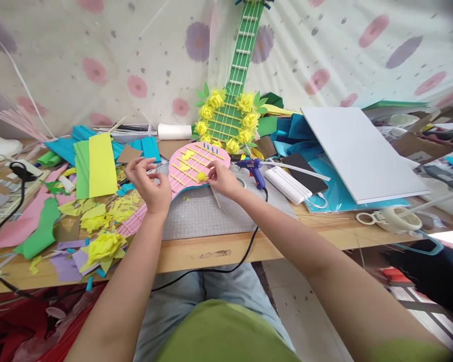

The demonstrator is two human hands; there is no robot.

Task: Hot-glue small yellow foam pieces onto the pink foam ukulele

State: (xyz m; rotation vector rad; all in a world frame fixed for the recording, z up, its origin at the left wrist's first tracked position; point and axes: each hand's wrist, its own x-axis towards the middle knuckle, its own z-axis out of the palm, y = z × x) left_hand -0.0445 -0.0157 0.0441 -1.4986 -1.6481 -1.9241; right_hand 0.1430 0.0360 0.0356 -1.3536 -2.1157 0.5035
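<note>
A pink paper-craft guitar (221,155) lies on the grey cutting mat (204,216). Yellow strips and pale strings cross its body, and its neck runs down to the left. My right hand (224,180) is pinched at the body's lower edge, on a small yellow paper piece (201,176). Over the guitar's neck end, my left hand (150,187) hovers with curled fingers apart and nothing visible in them. Yellow paper bows (187,154) sit on the body. Behind stands a green paper-craft guitar (232,113), upright and edged with yellow paper flowers (246,102).
A blue glue gun (253,168) lies right of the guitar, its cord hanging over the table edge. Beyond it are a white power strip (288,184) and a white board (358,156). Paper scraps (98,213) and a yellow paper flower (104,247) cover the left side.
</note>
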